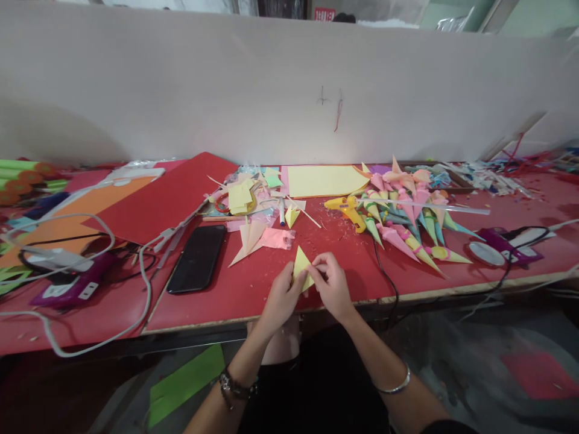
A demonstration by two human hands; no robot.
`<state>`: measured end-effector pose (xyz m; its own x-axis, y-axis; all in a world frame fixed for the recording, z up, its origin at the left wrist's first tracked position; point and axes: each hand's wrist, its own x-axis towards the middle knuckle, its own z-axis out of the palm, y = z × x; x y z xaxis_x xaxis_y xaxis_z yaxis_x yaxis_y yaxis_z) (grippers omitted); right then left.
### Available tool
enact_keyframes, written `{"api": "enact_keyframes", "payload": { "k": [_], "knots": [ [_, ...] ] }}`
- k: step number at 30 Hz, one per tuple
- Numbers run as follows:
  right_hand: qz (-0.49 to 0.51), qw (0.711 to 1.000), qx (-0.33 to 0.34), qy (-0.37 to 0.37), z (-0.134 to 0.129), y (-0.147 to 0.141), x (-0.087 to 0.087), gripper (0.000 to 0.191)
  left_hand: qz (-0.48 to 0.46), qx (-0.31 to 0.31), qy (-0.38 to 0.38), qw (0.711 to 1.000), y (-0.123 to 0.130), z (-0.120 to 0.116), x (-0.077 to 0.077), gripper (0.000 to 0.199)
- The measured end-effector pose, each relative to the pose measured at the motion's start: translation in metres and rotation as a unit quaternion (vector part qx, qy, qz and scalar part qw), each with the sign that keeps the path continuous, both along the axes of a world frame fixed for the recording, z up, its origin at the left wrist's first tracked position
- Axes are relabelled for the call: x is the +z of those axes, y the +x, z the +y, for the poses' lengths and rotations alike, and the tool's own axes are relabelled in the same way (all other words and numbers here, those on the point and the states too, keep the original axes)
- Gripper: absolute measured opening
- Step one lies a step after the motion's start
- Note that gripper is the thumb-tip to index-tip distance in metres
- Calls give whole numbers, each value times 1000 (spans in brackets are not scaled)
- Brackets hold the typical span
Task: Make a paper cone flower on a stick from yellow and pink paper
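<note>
A folded piece of yellow paper [301,264], pointed at its top, is held between both hands above the table's front edge. My left hand [284,292] grips its left side, thumb on top. On its right side, my right hand [332,283] pinches the paper between thumb and fingers. Just beyond lie a pink paper piece in clear wrap [277,239] and a pale peach folded paper [250,238]. A small yellow folded paper [292,216] rests near a marker pen [281,212].
A black phone [197,259] lies left on the red table [217,310]. A yellow glue gun [347,211] sits beside a heap of coloured paper cones [414,208]. Purple power strips [84,286] with cables flank both sides. Yellow sheets [325,181] lie by the white partition [226,90].
</note>
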<state>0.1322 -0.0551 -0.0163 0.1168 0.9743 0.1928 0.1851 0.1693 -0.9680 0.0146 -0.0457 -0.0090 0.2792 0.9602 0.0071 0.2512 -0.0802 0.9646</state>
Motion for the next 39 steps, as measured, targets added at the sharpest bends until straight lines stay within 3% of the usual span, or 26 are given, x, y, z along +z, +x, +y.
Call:
{"api": "enact_keyframes", "payload": {
  "k": [7,10,17,23,30,39],
  "knots": [
    [61,996,58,-41,2,-2,-1,17,-20,47,-14,999,4,-3,-2,24],
    [58,993,98,-43,4,-1,-1,28,-54,54,-26,997,5,-4,-1,24],
    [102,977,162,-95,5,6,2,31,-10,106,28,994,1,-4,-5,25],
    [121,977,135,-110,7,8,3,33,-23,89,19,996,0,-3,-5,25],
    [123,973,172,-94,5,12,3,29,-61,85,14,994,2,-5,1,22],
    [3,987,149,-61,-2,16,5,28,-50,55,-23,997,-10,2,2,34]
  ]
}}
